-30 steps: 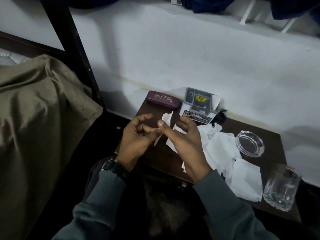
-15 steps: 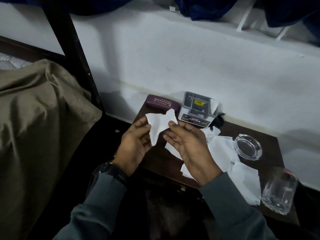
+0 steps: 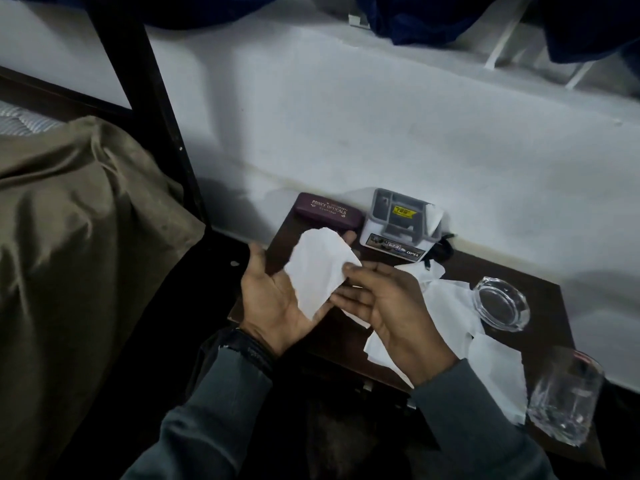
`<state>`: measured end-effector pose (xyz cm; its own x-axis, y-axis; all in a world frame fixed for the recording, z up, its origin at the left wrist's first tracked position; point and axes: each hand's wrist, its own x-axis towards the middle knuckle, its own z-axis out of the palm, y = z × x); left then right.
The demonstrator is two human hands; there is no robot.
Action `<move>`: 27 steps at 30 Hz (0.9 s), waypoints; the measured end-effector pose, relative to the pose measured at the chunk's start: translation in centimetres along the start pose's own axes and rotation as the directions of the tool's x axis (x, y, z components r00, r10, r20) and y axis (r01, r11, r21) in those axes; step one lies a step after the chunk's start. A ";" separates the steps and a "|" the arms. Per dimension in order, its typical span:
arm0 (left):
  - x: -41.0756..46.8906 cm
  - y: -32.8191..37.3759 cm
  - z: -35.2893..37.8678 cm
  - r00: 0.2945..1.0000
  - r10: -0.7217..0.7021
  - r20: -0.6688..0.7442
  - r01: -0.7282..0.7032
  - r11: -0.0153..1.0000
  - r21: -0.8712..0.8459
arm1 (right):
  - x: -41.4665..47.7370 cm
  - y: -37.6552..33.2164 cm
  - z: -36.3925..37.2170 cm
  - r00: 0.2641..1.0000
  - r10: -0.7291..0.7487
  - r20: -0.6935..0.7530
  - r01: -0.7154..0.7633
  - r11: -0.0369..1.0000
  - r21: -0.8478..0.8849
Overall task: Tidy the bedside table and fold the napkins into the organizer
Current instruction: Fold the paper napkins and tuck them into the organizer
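Head view, PRINCE OPTICALS case point(image 3: 327, 213), OPEL organizer point(image 3: 398, 225)

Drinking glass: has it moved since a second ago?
No. The drinking glass stands at the same near right corner of the table, with the same gap to the ashtray. Only the camera shifted.

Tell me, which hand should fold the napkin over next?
Probably the right hand: it pinches the napkin by its edge, while the left hand lies open beneath it like a tray. The organizer also sits nearer the right.
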<state>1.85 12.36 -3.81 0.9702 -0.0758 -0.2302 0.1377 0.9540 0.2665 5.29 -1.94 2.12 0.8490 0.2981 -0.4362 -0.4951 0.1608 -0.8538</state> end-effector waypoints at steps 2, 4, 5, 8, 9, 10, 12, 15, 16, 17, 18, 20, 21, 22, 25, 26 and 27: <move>0.1 -0.4 -0.1 0.999 -0.024 0.030 0.025 1.000 -0.005 | 0.2 0.0 -0.2 0.999 -0.004 -0.045 0.003 1.000 -0.010; 0.3 -0.7 -0.1 0.998 -0.039 0.048 0.041 0.999 -0.029 | 0.4 0.0 -0.3 0.996 -0.012 -0.085 0.008 0.999 -0.049; 0.4 -0.8 -0.1 0.997 -0.041 0.065 0.045 0.998 -0.051 | 0.6 0.1 -0.4 0.995 -0.026 -0.099 0.016 0.995 -0.099; 0.7 -0.8 -0.1 0.993 -0.046 0.112 0.057 0.994 -0.092 | 1.0 0.3 -1.3 0.990 -0.082 -0.113 0.046 0.957 -0.287; 0.7 -0.7 -0.1 0.991 -0.040 0.126 0.052 0.994 -0.094 | 1.3 0.4 -2.0 0.985 -0.115 -0.130 0.065 0.939 -0.337; 0.7 -0.6 -0.1 0.991 -0.026 0.131 0.040 0.994 -0.100 | 1.6 0.6 -2.7 0.974 -0.167 -0.155 0.096 0.918 -0.384; 0.6 -0.5 -0.2 0.992 0.003 0.125 0.011 0.994 -0.109 | 2.4 1.3 -4.6 0.930 -0.305 -0.205 0.166 0.847 -0.506; 0.7 -0.4 -0.2 0.993 0.052 0.109 -0.040 0.994 -0.105 | 3.7 3.1 -7.2 0.898 -0.422 -0.124 0.167 0.589 -0.791; 0.7 -0.4 -0.2 0.993 0.079 0.093 -0.069 0.992 -0.107 | 4.1 3.9 -7.7 0.915 -0.403 -0.034 0.177 0.475 -0.862; 0.8 -0.3 -0.2 0.991 0.107 0.075 -0.099 0.989 -0.108 | 4.5 4.8 -8.0 0.924 -0.374 0.077 0.212 0.336 -0.918; 0.7 -0.2 -0.2 0.989 0.135 0.055 -0.129 0.986 -0.104 | 4.8 5.6 -8.0 0.920 -0.347 0.183 0.255 0.174 -0.951; 0.6 0.0 -0.2 0.982 0.187 0.022 -0.184 0.978 -0.100 | 5.4 6.9 -7.5 0.890 -0.315 0.329 0.317 -0.091 -0.944; 0.6 0.0 -0.2 0.978 0.208 0.011 -0.205 0.972 -0.111 | 5.6 7.2 -7.1 0.881 -0.315 0.353 0.324 -0.140 -0.936; 0.5 0.0 -0.2 0.974 0.225 0.001 -0.223 0.967 -0.123 | 5.8 7.3 -6.8 0.874 -0.328 0.359 0.327 -0.151 -0.933; 0.5 0.0 -0.3 0.963 0.263 -0.056 -0.268 0.957 -0.110 | 6.2 7.4 -6.2 0.856 -0.362 0.369 0.330 -0.168 -0.929; 0.6 0.0 -0.4 0.961 0.267 -0.066 -0.273 0.956 -0.106 | 6.3 7.3 -6.2 0.854 -0.391 0.344 0.331 -0.103 -0.938; 0.7 0.0 -0.5 0.962 0.266 -0.069 -0.272 0.956 -0.109 | 6.1 7.0 -6.0 0.865 -0.423 0.270 0.320 0.051 -0.946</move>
<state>2.46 12.46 -4.42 0.9558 0.2006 -0.2148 -0.1541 0.9644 0.2149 8.12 -4.66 -8.26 0.8941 0.4437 0.0606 0.4209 -0.7865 -0.4520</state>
